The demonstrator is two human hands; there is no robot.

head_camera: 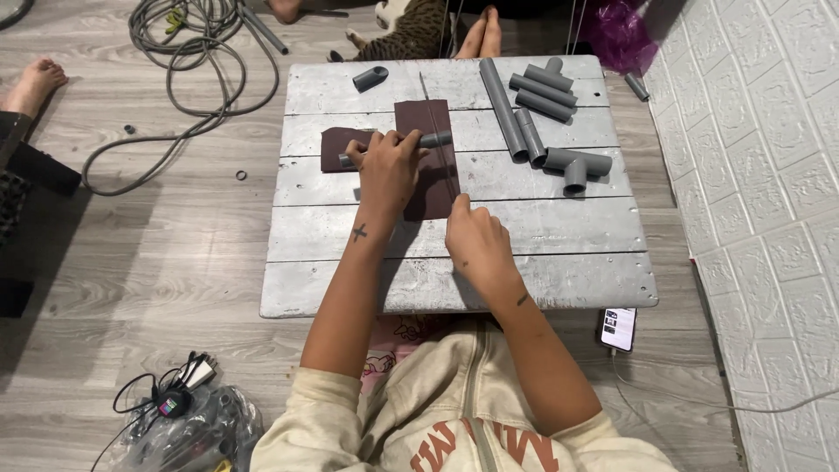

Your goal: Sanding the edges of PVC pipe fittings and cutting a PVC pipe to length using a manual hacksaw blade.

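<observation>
At the middle of a grey plank desk [542, 236], the left hand [389, 170] grips a short grey pipe [434, 139] across dark sandpaper [430, 188], apparently mid-sanding. The right hand [476, 243] presses the sheet's near edge flat; the next stroke likely needs that steady hold.

Grey wood-look plank floor [175, 262] runs under a low table [542, 288] of whitewashed boards (paint worn and scuffed). A white wall [769, 175] with raised brick pattern stands beyond the table's right edge. Coiled grey hose [188, 52] lies off its far left corner.
</observation>
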